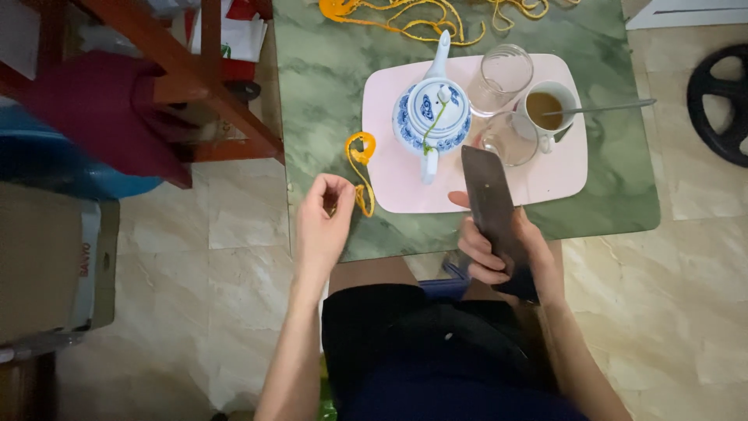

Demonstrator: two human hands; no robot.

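Your left hand (321,222) pinches the orange strip (361,168) at its near end, fingers closed on it; the strip runs away from you, curling at the pink tray's (389,187) left edge on the tabletop (327,86). Your right hand (506,257) grips a dark phone (489,206) (long axis pointing toward the teapot (430,117)).

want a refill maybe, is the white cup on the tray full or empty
Partly full: the white cup holds brown liquid below its rim, with a spoon resting in it, on the pink tray.

Teapot (431,117) on tray (397,183), cup (545,109) to its right, glasses (505,74) between.
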